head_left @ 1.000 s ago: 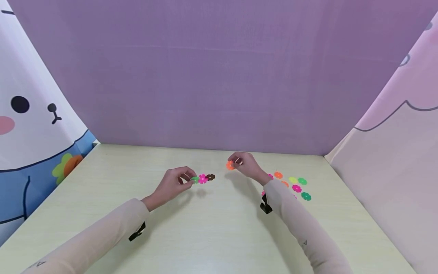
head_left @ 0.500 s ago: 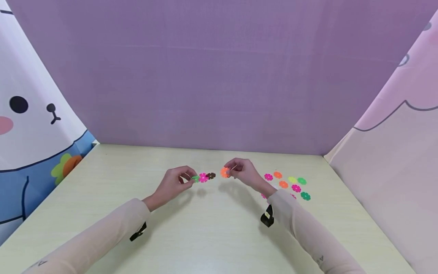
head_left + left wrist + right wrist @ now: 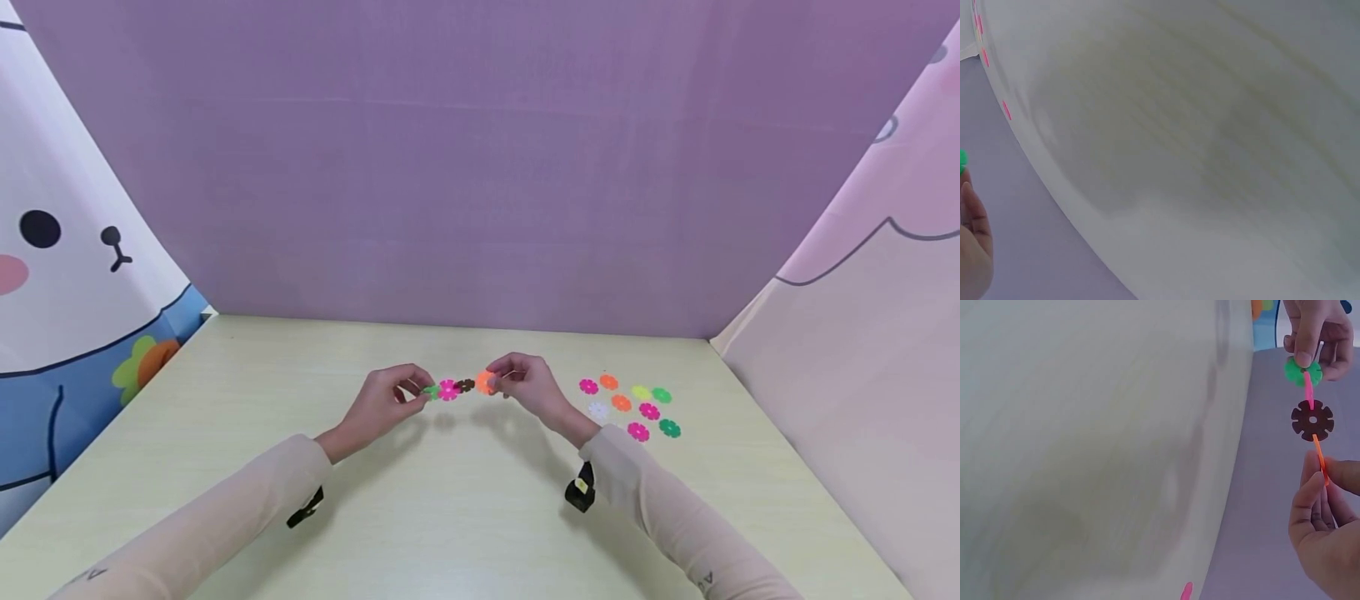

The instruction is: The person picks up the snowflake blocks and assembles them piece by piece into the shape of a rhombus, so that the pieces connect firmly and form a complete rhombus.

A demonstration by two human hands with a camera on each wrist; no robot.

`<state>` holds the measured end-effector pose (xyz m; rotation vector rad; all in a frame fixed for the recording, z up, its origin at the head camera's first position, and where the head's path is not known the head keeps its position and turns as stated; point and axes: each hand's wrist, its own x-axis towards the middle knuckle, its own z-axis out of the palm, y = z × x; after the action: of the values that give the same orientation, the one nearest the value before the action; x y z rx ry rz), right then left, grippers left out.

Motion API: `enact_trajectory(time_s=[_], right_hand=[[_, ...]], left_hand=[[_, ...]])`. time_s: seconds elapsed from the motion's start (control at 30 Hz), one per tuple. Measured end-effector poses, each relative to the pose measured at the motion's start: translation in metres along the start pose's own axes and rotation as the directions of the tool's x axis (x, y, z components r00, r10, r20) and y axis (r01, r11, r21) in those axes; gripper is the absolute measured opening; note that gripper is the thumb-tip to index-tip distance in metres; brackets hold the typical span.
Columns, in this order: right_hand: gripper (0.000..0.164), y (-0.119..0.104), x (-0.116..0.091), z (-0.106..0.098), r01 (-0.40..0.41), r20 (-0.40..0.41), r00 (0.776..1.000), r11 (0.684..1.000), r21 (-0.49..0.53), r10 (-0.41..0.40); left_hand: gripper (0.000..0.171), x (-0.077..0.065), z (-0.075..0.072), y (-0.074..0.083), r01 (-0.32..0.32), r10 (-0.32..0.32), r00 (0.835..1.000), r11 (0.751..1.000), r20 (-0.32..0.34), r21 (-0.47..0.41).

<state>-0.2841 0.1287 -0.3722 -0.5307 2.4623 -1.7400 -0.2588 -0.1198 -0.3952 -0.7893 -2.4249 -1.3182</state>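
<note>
My left hand pinches a green notched flower disc above the table. Joined to it in a row are a pink disc and then a dark brown disc with slots round its rim. In my right hand, thumb and fingers pinch an orange disc. Seen from the right wrist, the orange disc stands edge-on and meets the brown disc's rim; how deep it sits in a slot I cannot tell. The left wrist view catches only part of the left hand and a bit of green.
Several loose flower discs lie right of my right hand, among them a yellow one, a white one and a dark green one. A purple cloth rises behind the pale table. Printed cloths flank both sides.
My right hand has come left and slightly down, bringing the orange disc from apart to the brown disc's rim. My left hand has stayed nearly still with its row of discs.
</note>
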Motion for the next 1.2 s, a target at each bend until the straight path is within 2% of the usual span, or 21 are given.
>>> enact_trajectory(time_s=[0.17,0.37,0.73,1.2], right_hand=[[0.018,-0.0016,-0.0008,0.0015,-0.027,-0.028,0.999,1.0,0.008,0.027],[0.017,-0.0028,-0.0021,0.0023,-0.045,-0.026,0.999,0.998,0.035,0.046],[0.018,-0.0014,-0.0031,0.0051,-0.074,-0.007,0.997,0.995,0.067,0.075],[0.016,-0.0017,-0.0032,0.0097,-0.107,-0.046,0.993,0.989,0.1,0.112]], left_hand=[[0.015,0.0005,0.0007,-0.0009,-0.018,0.018,1.0,1.0,-0.011,0.013],[0.015,0.0001,0.0004,-0.001,-0.029,0.029,0.999,1.0,-0.023,0.012],[0.014,-0.0016,0.0001,-0.001,-0.026,0.026,0.999,1.0,-0.023,0.017],[0.014,-0.0011,0.0035,0.0,-0.026,0.028,0.999,0.999,-0.045,0.032]])
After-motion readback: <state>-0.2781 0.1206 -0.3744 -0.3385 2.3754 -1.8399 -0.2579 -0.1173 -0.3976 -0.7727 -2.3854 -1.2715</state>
